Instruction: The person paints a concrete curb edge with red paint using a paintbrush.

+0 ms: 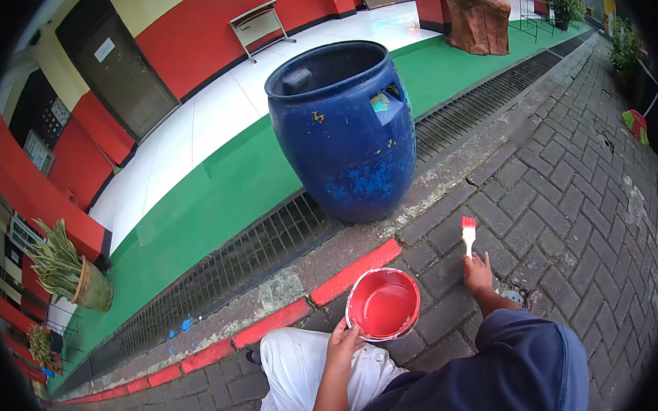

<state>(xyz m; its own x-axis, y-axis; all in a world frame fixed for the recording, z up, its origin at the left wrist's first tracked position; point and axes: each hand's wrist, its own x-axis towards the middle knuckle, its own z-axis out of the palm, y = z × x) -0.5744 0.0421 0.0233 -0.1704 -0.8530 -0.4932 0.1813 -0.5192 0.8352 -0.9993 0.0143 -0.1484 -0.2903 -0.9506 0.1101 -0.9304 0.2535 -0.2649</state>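
With my left hand [342, 346] I grip the rim of a small bucket [355, 283] at its lower left side. Red paint [386, 307] lies inside it, and its rim is smeared. My right hand [479, 275] pinches the handle of a paintbrush [468, 236], some fingers held apart from it. The brush has a pale handle, its red bristles point up and away from me, and it is over the paving, right of the bucket. Beyond the bucket runs a kerb, its nearer stretch painted red [356, 272], the stretch farther right bare grey.
A large worn blue barrel [340, 144] stands on the kerb ahead, over a drain grate [227, 264]. Behind lie a green floor strip [214, 182] and white tiles. A potted plant [93, 288] stands left. Grey pavers [571, 228] spread to the right.
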